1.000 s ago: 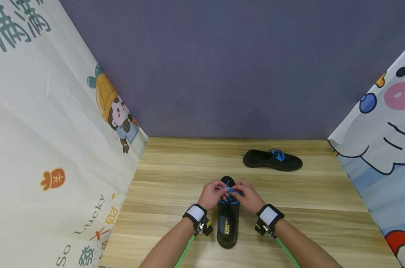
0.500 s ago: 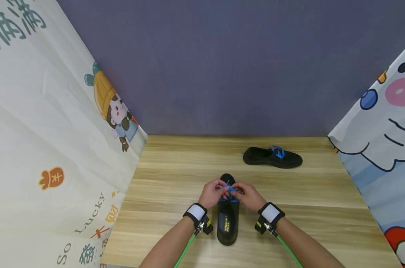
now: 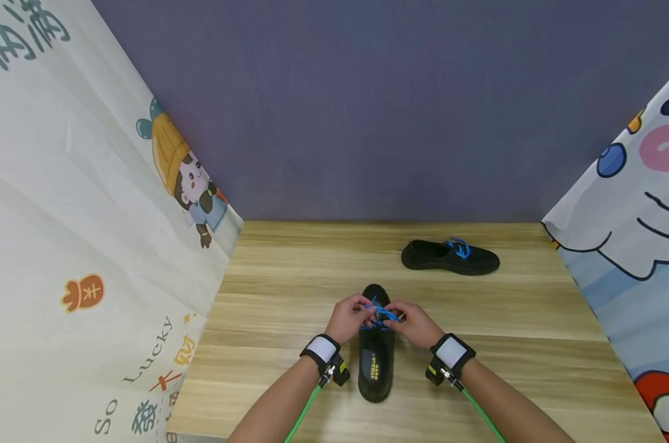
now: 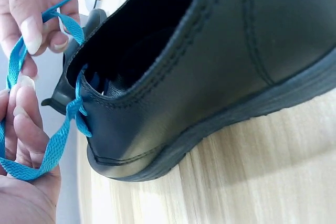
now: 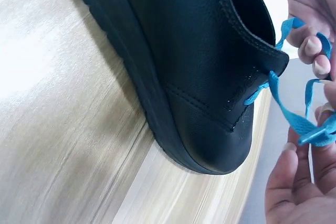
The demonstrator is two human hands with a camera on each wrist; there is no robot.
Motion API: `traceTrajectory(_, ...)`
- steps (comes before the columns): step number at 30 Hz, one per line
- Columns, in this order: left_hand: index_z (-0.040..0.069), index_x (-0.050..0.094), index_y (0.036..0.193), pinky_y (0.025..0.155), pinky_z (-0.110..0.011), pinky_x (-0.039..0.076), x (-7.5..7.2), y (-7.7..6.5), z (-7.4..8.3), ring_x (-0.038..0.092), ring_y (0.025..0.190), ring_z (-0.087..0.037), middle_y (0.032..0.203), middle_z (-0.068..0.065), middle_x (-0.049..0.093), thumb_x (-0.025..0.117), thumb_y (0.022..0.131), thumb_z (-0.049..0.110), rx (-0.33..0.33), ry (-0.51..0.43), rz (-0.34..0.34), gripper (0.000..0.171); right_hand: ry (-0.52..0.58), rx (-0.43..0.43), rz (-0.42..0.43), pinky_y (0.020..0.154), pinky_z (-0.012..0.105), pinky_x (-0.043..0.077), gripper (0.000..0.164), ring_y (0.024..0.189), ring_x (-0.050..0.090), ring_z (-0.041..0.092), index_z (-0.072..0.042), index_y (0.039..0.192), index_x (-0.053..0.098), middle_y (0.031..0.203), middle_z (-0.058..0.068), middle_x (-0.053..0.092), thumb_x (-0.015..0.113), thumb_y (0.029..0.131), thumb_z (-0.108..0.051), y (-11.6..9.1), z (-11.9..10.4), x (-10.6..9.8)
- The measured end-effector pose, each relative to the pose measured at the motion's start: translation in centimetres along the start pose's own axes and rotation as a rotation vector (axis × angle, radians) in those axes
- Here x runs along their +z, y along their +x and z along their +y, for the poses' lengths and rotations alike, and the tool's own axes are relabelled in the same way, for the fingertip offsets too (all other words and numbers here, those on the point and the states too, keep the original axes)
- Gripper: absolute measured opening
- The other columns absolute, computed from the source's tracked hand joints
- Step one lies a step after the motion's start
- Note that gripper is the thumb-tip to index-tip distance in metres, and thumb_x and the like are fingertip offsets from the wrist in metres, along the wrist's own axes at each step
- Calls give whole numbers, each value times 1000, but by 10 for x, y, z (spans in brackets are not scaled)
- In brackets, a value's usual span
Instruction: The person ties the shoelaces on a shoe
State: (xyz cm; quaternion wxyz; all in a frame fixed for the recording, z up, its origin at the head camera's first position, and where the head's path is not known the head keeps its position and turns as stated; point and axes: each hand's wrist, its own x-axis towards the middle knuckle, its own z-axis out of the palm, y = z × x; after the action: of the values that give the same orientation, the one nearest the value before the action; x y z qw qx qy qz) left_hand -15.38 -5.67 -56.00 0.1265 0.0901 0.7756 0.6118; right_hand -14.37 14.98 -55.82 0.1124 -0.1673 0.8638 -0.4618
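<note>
A black shoe (image 3: 375, 363) stands upright in the middle of the table, toe pointing away, its insole bearing gold lettering. Its blue lace (image 3: 386, 313) runs in loops above the front of the shoe, between both hands. From the left, my left hand (image 3: 345, 319) pinches the lace between thumb and fingers. My right hand (image 3: 415, 325) pinches a looped length of it from the right. Up close in the left wrist view, the flat lace (image 4: 56, 145) crosses the fingers of both hands. A tipped lace end (image 5: 310, 136) shows by the right hand in the right wrist view.
A second black shoe (image 3: 450, 258) with blue laces lies farther back to the right, toe to the right. The wooden table (image 3: 290, 264) meets a dark blue-grey panel (image 3: 334, 123) at its back. Printed white sheets hang at both sides. Green cables (image 3: 305, 411) trail from both wrist cameras.
My right hand has shifted slightly right, and more of the lace loop shows between the hands. The left hand keeps its pinch. The whole head view has drifted a little.
</note>
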Motion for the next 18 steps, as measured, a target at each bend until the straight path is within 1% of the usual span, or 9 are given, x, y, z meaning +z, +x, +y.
traceTrajectory(4, -1, 65, 102, 63, -31, 58, 0, -1, 0, 67, 66, -13, 82, -10, 72, 65, 98, 8, 0, -7, 8, 9, -26, -45, 22, 75, 30, 51, 18, 89, 60, 18, 0, 110, 68, 99, 8, 67, 70, 93, -8, -4, 1, -1)
traceTrajectory(9, -2, 65, 101, 62, -30, 57, -1, -2, -2, 66, 66, -13, 80, -9, 70, 65, 97, 4, 0, -14, 19, 8, -68, -97, 34, 74, 27, 52, 12, 87, 60, 15, -2, 104, 71, 95, 2, 63, 70, 92, -4, -7, 8, -1)
traceTrajectory(12, -2, 65, 101, 62, -28, 57, -1, -3, -3, 67, 66, -13, 80, -8, 70, 65, 96, 4, -1, -1, 22, 8, -75, -121, 46, 74, 27, 52, 11, 88, 61, 16, -1, 103, 73, 95, 2, 59, 70, 92, -3, -10, 13, -2)
traceTrajectory(16, -2, 65, 101, 65, -30, 59, -2, -5, -6, 70, 72, -18, 86, -11, 71, 66, 96, 6, 1, -4, 26, 9, -64, -139, 84, 74, 27, 54, 13, 90, 61, 20, 0, 102, 75, 100, 6, 55, 72, 90, -1, -13, 18, -2)
traceTrajectory(18, -3, 65, 102, 69, -31, 59, -2, -5, -9, 73, 76, -21, 90, -14, 72, 66, 97, 8, 15, -2, 36, 11, -77, -136, 107, 74, 27, 55, 14, 88, 62, 21, 0, 102, 75, 101, 7, 54, 73, 88, 0, -14, 21, -3)
